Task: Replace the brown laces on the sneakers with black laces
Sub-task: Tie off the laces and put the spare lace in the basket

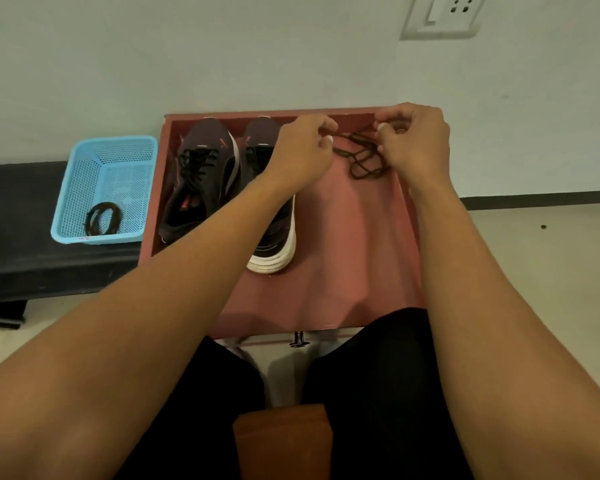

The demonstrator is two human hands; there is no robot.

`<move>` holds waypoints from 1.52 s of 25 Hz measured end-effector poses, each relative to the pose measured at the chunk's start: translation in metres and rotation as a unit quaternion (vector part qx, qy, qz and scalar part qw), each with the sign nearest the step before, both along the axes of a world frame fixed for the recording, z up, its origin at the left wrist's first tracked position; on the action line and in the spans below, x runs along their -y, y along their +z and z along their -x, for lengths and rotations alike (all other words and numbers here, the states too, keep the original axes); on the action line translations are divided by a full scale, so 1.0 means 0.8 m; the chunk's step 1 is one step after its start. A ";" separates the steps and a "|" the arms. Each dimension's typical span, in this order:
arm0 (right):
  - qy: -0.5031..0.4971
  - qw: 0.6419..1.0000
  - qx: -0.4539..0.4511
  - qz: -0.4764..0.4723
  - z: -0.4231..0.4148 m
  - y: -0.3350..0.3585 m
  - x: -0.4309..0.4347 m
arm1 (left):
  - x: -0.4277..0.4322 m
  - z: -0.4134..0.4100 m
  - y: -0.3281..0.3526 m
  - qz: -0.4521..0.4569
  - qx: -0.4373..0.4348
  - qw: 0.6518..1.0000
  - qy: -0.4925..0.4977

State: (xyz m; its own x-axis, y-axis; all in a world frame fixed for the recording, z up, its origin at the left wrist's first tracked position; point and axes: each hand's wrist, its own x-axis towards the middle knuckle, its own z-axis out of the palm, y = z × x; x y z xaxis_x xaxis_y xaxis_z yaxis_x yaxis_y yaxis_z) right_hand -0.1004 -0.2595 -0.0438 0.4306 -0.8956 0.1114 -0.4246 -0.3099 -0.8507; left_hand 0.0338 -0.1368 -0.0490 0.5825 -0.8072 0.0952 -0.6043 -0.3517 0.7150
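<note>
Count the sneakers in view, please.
2, side by side in the pink tray: the left sneaker by its left wall, laced in black; the right sneaker beside it, partly hidden behind the left forearm.

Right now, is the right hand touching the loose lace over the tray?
Touching. The head view shows the right hand pinching the loose lace, strands running into its curled fingers with no gap; the left hand pinches the other end.

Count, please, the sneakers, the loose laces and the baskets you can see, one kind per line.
Sneakers: 2, the left sneaker and the right sneaker
Loose laces: 2, the tangled lace and the coiled lace
Baskets: 1, the blue basket
Total: 5
</note>
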 end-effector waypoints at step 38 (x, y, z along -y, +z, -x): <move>0.192 0.975 -0.110 -0.015 0.063 0.074 -0.047 | -0.045 0.021 0.060 -0.006 0.086 0.980 -0.177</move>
